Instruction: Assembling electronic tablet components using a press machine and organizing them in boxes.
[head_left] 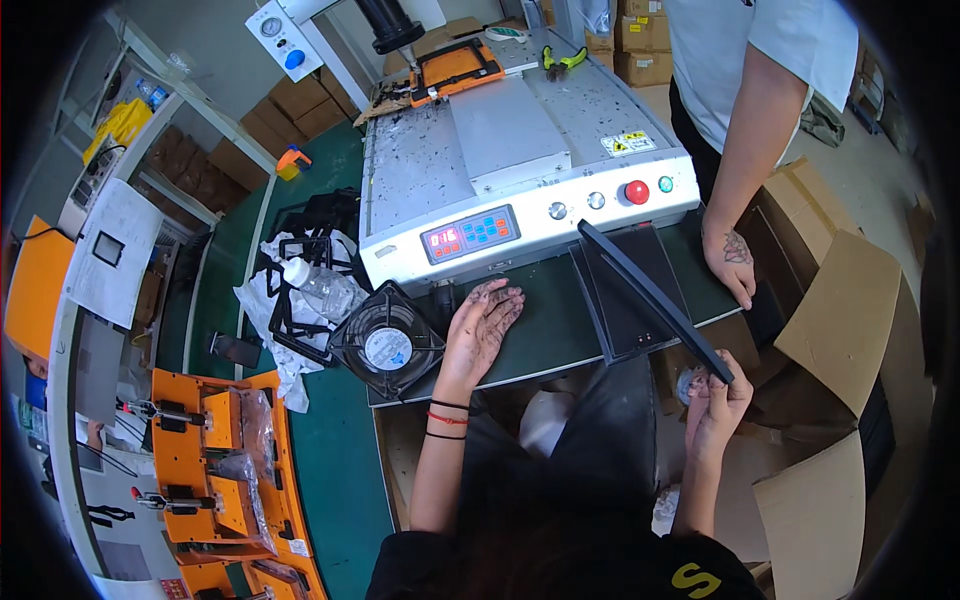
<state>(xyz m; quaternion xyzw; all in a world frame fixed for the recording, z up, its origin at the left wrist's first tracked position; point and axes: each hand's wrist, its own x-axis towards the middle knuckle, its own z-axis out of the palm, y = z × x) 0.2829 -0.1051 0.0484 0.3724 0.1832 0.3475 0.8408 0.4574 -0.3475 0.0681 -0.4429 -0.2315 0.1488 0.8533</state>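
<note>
- Plainly, the right hand (718, 392) was closed on the near end of a long black panel (655, 298), thumb and fingers pinching its edge.
- That panel stood tilted nearly edge-on, slanting from the hand up toward the front of a pale machine (410, 185).
- Beneath it, a dark flat sheet (655, 258) lay on the green tabletop (530, 345), close to the machine; whether panel and sheet touched could not be told.
- The left hand (485, 325) was empty and loosely open, fingers slightly curled and smudged with black, with bands at the wrist.
- It was just beside a black fan (388, 348), in front of the machine's lit display (470, 235).
- Left of the fan, a clear bottle (325, 290) and some black frames (290, 315) lay among white wrapping (293, 385).
- On the machine sat an orange holder (455, 72), with green-handled pliers (562, 62) near it.
- At the right, a co-worker's hand (728, 262) hung by the table edge, near an open cardboard box (840, 320).
</note>
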